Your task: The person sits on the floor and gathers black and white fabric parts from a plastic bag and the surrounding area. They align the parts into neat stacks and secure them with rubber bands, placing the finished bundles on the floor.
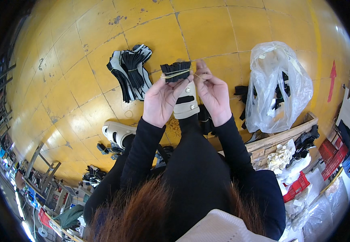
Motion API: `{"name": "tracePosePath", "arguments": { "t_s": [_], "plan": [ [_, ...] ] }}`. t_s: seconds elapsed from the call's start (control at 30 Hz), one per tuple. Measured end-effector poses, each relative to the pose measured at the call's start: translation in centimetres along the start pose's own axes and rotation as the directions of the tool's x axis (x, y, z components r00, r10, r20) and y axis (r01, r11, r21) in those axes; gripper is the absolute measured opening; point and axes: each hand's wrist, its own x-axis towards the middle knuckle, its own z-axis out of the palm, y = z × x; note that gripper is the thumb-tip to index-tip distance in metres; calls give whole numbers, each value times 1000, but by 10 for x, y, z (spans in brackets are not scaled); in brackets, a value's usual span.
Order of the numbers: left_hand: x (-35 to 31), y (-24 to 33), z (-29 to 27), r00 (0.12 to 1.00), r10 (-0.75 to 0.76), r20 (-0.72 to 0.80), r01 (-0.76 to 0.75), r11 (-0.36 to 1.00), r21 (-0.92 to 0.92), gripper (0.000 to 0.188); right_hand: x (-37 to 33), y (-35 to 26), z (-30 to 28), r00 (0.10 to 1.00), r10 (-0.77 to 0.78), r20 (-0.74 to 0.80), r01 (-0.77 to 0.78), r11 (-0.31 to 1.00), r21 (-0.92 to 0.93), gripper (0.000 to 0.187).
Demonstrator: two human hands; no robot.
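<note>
Above a yellow tiled floor (207,34), out in front of the seated-looking person's knees, both bare hands meet at a small bundle of black fabric strips (175,67). Left hand (158,101): palm turned up, thumb and fingers closed on the bundle's lower edge, strips held roughly level. Pale yellow rubber band (176,75) runs across the bundle in more than one strand. Right hand (214,92): just beside the bundle's right end, fingertips drawn together on a thin stretch of the same band pulled out from the strips; upper fingers partly extended.

Directly below the bundle, partly hidden by it and the hands, a beige clog (186,105) on the right foot; its mate, another beige clog (117,132), farther left. Between the feet, a scatter of yellow rubber bands (172,128) on the tiles.

Left of the hands, lying apart from them, a larger bundle of black-and-grey strips (131,73), cinched at its middle and fanned at the ends. To the right, a clear plastic bag (268,86) with dark pieces inside; near it, a wooden crate (283,136). Farther right, a red arrow (332,82) marks the floor.
</note>
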Motion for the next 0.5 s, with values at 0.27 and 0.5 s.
{"name": "tracePosePath", "arguments": {
  "t_s": [0.27, 0.5],
  "plan": [
    [-14, 31, 6, 970, -238, 57, 183, 860, 477, 51, -15, 4, 22, 981, 135, 140, 107, 230, -967, 50],
    [-22, 27, 9, 941, -299, -160, 330, 695, 638, 44, -20, 5, 10, 908, 297, 296, 389, -333, -859, 55]
  ]
}}
